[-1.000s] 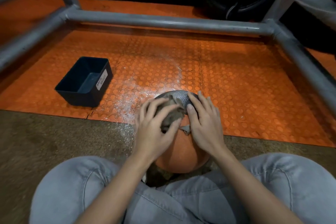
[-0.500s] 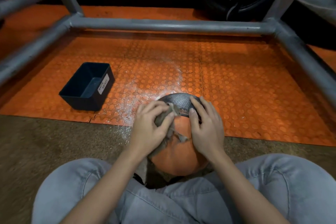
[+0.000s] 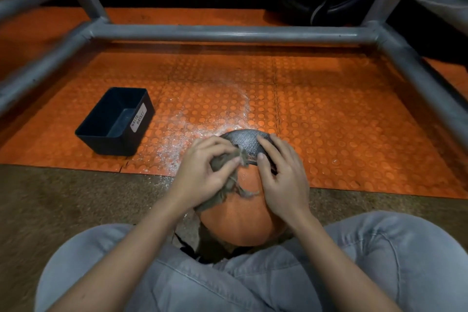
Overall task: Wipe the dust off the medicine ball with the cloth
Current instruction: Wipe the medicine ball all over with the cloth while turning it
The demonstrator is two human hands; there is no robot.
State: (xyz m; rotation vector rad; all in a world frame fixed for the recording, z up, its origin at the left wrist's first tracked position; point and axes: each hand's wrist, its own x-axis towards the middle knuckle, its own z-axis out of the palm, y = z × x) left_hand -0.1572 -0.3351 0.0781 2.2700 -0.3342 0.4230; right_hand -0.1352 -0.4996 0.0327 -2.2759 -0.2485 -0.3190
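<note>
Medicine ball [image 3: 243, 220], orange with a dark textured panel, sits on the floor between the person's legs [image 3: 392, 261], at the studded mat [image 3: 354, 121] edge. Left hand [image 3: 200, 180] grips the bunched cloth [image 3: 222, 163] against the ball's top. Right hand [image 3: 283, 177] rests on the ball, fingers extended. White dust [image 3: 192, 121] lies on the mat near a black bin [image 3: 116, 121]

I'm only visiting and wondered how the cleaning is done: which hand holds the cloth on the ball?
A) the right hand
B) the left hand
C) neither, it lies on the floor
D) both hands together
B: the left hand grips the bunched cloth against the medicine ball, while the right hand rests bare on it.
</note>
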